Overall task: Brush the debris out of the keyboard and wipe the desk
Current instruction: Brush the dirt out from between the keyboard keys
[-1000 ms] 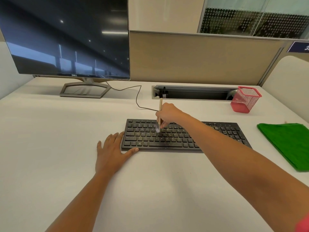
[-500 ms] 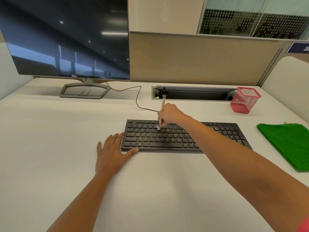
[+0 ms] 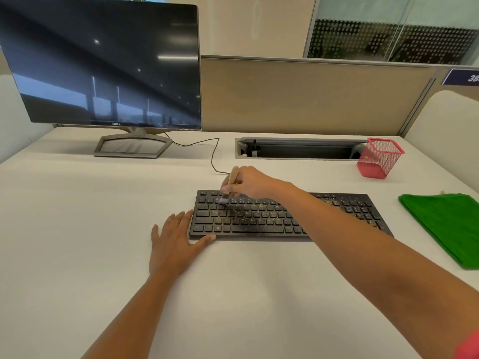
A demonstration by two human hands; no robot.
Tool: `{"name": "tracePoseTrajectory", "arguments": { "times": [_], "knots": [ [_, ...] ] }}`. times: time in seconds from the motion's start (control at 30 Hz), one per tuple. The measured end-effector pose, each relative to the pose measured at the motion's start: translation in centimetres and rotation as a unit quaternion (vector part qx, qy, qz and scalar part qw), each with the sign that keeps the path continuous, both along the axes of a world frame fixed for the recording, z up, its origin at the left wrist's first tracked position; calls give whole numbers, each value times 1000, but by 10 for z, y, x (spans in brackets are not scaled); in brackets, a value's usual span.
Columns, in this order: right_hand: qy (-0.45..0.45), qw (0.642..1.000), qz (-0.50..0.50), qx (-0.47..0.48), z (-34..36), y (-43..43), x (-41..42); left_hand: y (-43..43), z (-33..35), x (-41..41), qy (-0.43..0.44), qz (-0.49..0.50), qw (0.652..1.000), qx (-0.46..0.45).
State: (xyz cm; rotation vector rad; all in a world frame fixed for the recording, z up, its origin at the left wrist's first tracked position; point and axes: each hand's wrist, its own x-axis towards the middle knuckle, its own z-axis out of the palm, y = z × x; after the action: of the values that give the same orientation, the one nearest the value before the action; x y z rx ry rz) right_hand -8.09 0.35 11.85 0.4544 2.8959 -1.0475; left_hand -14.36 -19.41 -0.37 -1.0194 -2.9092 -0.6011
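Observation:
A black keyboard (image 3: pixel 259 218) lies on the white desk (image 3: pixel 77 216), speckled with yellowish debris across its middle and right keys. My right hand (image 3: pixel 248 182) grips a small wooden-handled brush (image 3: pixel 230 182), its bristles touching the upper-left key rows. My left hand (image 3: pixel 176 242) rests flat on the desk, fingers straight, thumb against the keyboard's front-left corner. A folded green cloth (image 3: pixel 445 226) lies at the right edge of the desk.
A Dell monitor (image 3: pixel 103 66) on its stand (image 3: pixel 132 146) is at the back left, and a black cable (image 3: pixel 212 156) runs from there to the keyboard. A cable tray slot (image 3: pixel 298 149) and a red mesh pen cup (image 3: pixel 379 158) are behind the keyboard. A beige partition closes the back.
My right hand has carried the brush leftward along the upper key rows. The left hand and the keyboard stay where they were.

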Motion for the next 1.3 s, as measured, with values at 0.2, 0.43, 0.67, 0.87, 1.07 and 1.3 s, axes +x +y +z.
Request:
{"name": "tracePoseTrajectory", "arguments": {
  "times": [0.2, 0.43, 0.67, 0.87, 1.07, 1.3],
  "knots": [
    [-93, 990, 37, 101, 10, 10, 3, 0, 0, 0, -5, -1, 1000, 2],
    [-149, 976, 10, 156, 22, 17, 2, 0, -1, -1, -4, -1, 1000, 3],
    [29, 994, -97, 47, 11, -1, -12, -1, -1, 0, -6, 0, 1000, -1],
    [20, 991, -130, 2, -4, -11, -19, 0, 0, -1, -6, 1, 1000, -5],
    [-61, 993, -73, 71, 4, -5, -11, 0, 0, 0, -9, 2, 1000, -1],
    [-117, 966, -62, 220, 13, 5, 2, -1, 1, 0, -9, 1, 1000, -1]
  ]
}}
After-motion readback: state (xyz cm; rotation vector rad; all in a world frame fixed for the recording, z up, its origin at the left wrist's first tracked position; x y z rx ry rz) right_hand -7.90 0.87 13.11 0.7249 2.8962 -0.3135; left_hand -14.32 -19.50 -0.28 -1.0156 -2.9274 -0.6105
